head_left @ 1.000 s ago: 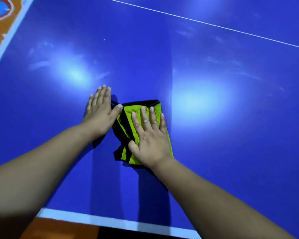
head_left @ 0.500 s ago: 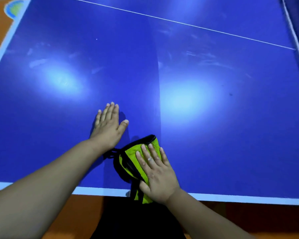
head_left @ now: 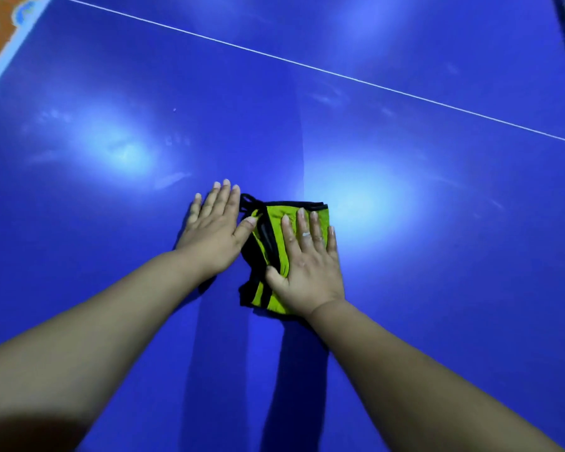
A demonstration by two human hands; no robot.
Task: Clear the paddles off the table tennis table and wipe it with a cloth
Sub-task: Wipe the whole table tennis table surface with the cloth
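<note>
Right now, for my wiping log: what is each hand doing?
Left hand: open, flat on the table beside the cloth.
Right hand: open, pressing flat on the cloth.

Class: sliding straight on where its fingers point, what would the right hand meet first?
Way looks free: past the green, black-edged cloth under the right hand lies only bare blue tabletop, crossed by a thin white line.
</note>
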